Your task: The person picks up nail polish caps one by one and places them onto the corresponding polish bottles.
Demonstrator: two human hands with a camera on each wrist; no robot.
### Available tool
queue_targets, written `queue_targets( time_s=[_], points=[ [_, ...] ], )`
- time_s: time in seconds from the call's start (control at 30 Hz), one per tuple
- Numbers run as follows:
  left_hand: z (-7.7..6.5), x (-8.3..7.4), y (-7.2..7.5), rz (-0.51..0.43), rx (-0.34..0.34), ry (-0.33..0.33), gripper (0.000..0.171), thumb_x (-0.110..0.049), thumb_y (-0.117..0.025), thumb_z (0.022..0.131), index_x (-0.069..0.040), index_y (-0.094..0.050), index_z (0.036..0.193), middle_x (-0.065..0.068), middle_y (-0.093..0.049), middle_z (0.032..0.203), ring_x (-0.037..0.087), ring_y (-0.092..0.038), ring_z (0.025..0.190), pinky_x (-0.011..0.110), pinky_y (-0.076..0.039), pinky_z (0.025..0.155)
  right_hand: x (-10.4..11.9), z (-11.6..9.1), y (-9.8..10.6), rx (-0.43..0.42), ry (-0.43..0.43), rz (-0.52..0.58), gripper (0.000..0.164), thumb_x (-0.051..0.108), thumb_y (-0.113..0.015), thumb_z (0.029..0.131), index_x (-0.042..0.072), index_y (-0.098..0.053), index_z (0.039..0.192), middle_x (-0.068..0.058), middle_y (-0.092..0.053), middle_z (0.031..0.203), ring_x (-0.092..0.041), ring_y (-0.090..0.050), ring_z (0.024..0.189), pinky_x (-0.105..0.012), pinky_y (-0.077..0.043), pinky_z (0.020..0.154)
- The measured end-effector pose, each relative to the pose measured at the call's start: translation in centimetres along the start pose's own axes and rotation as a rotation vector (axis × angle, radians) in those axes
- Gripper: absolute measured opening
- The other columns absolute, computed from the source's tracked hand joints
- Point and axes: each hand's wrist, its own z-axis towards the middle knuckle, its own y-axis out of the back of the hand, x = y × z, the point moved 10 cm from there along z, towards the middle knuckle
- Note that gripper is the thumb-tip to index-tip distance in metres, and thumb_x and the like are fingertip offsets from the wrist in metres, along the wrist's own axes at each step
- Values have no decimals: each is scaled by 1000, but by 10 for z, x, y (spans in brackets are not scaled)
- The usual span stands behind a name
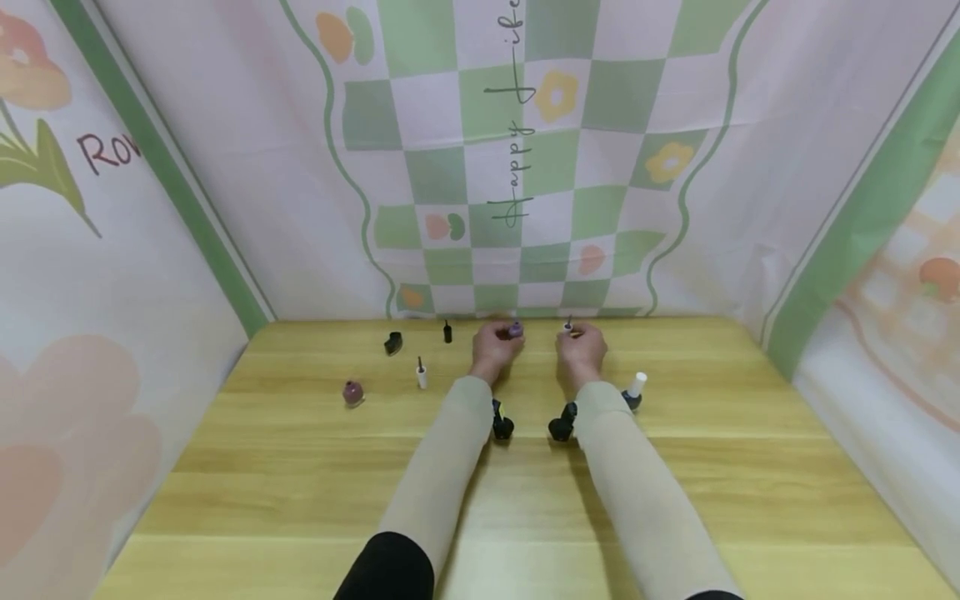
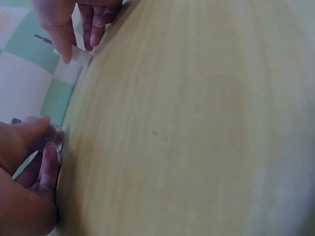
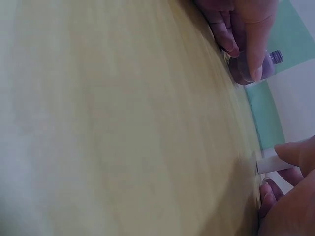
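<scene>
Far end of table (image 1: 285, 483): left hand (image 1: 493, 350) pinches uncapped purple bottle (image 1: 516, 331), right hand (image 1: 585, 350) pinches white cap (image 3: 273, 163) brush-up, both nearly closed

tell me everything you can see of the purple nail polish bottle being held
The purple nail polish bottle is rounded, translucent purple and looks like glass. Its narrow, ridged neck is bare, with no cap on it. It is upright, neck up, near the far edge of the wooden table, pinched from the sides in the person's left grip. Whether its base touches the tabletop is hard to tell.
</scene>
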Motion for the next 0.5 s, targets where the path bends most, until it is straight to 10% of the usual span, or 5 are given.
queue_targets(
  time_s=[0.5],
  points=[
    [-27,-5,8,-6,50,-68,28,-11,-82,87,-4,-76,114,10,-75,107,22,-70,100,30,-57,93,9,-20,3,67,97,-127,32,15,-66,99,-6,-66,122,-26,-65,123,-40,-59,115,-49,-46,107]
  ],
)
